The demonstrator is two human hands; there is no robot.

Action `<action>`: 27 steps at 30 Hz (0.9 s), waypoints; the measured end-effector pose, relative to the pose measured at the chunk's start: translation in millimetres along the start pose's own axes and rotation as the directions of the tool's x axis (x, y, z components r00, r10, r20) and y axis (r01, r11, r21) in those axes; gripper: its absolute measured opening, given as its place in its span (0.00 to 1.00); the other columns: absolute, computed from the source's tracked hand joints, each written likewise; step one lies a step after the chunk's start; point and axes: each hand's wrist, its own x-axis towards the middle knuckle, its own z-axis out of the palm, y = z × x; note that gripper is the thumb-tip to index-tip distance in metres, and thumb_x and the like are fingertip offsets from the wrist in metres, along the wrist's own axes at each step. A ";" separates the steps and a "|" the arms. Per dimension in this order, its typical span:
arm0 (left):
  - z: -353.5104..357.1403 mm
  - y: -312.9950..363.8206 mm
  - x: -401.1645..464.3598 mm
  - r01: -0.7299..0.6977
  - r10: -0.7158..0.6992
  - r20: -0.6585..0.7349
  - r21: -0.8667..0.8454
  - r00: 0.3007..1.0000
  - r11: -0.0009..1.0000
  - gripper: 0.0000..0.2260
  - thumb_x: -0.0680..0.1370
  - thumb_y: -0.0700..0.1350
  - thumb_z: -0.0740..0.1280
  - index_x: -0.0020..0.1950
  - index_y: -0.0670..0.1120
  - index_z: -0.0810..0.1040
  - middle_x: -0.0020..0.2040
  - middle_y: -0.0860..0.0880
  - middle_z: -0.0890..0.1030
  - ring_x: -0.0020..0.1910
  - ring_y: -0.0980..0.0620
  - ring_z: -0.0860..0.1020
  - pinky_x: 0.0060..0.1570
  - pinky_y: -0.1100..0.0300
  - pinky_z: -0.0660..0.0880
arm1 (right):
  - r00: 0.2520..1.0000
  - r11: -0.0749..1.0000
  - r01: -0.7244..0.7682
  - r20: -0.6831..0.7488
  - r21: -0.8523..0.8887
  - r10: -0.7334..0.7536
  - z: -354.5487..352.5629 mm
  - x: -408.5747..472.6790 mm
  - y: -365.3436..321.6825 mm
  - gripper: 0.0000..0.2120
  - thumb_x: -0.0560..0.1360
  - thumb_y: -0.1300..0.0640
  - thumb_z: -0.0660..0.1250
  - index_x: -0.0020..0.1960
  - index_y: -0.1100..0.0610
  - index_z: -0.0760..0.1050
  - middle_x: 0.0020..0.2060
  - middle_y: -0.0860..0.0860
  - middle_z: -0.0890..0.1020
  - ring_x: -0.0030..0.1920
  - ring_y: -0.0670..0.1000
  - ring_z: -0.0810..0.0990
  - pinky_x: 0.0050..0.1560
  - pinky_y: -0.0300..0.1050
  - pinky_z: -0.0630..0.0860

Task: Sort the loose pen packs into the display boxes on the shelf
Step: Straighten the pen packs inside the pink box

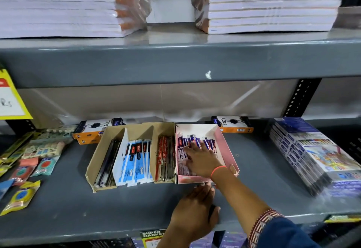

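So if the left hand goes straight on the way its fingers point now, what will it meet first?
Probably the front wall of the pink display box. The left hand lies on the grey shelf, fingertips seemingly right at that wall; whether they touch it is unclear.

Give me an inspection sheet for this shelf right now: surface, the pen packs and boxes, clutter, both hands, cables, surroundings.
Surface: grey metal shelf, front area bare.
Job's things: brown display box with three compartments holding dark pens, blue pen packs and red pens; pink display box beside it, touching, holding purple pen packs.
Clutter: eraser and sharpener packs at left; orange boxes behind; crayon boxes at right.
Grippers: right hand flat on the packs in the pink box; left hand on the shelf at the box's front edge.
Cables: nothing seen.
Surroundings: notebook stacks on the shelf above; yellow price tag at left.
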 end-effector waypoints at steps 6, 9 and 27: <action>-0.6 -0.4 0.1 0.016 -0.016 0.005 -0.028 1.000 0.999 0.18 0.70 0.55 0.67 0.55 0.45 0.80 0.54 0.48 0.83 0.53 0.52 0.80 0.45 0.61 0.79 | 0.982 0.999 0.015 0.188 -0.040 -0.007 5.6 7.1 -1.9 0.27 0.80 0.51 0.52 0.77 0.47 0.48 0.78 0.51 0.44 0.77 0.59 0.38 0.73 0.66 0.42; 0.2 -0.2 -0.5 0.010 -0.010 0.009 -0.009 1.000 1.000 0.20 0.68 0.57 0.69 0.54 0.47 0.81 0.53 0.51 0.83 0.51 0.55 0.80 0.45 0.65 0.78 | 0.979 0.999 0.004 0.203 -0.054 0.008 3.4 6.0 5.7 0.29 0.79 0.47 0.52 0.77 0.47 0.46 0.78 0.51 0.44 0.77 0.59 0.39 0.73 0.66 0.42; -2.5 0.6 0.1 -0.007 0.007 -0.018 -0.018 1.000 1.000 0.19 0.66 0.57 0.72 0.51 0.48 0.83 0.50 0.52 0.84 0.49 0.57 0.81 0.48 0.66 0.75 | 0.974 0.989 -0.145 0.173 -0.031 0.148 0.5 -5.8 30.6 0.34 0.78 0.39 0.48 0.77 0.52 0.41 0.78 0.56 0.42 0.78 0.57 0.42 0.75 0.60 0.47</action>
